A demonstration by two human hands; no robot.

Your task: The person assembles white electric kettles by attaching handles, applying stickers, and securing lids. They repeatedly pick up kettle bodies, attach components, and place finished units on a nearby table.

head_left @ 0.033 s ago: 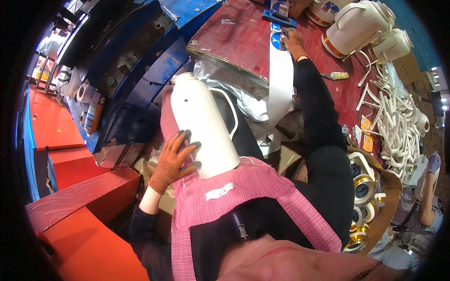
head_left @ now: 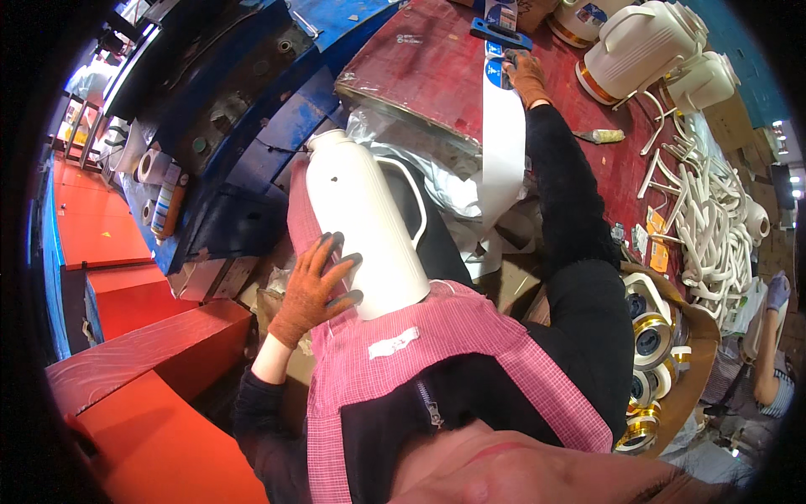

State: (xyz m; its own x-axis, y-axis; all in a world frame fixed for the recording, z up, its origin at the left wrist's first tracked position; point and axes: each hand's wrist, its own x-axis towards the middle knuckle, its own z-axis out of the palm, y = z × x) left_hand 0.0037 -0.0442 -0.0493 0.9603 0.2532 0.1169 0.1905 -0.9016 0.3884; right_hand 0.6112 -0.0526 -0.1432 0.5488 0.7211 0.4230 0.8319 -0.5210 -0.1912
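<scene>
i see the left hand [head_left: 304, 296] spread, likely steadying the jug [head_left: 365, 223]; the right hand [head_left: 528, 80] touches labels [head_left: 493, 74], grip unclear.

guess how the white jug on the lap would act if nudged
The white jug would probably roll a little, being rounded and lying down, though its side handle would likely stop it. Its smooth-looking surface may slip under the gloved left hand.

Noting dark-red tabletop [head_left: 420, 46] at upper centre, its surface marked, near blue structure [head_left: 290, 126] on left. Seeing orange-red box-shaped units [head_left: 99, 227] along left side, exact kind unclear. Recording teal surface [head_left: 747, 42] at upper right, small bright lights [head_left: 782, 149] near right rim.
</scene>
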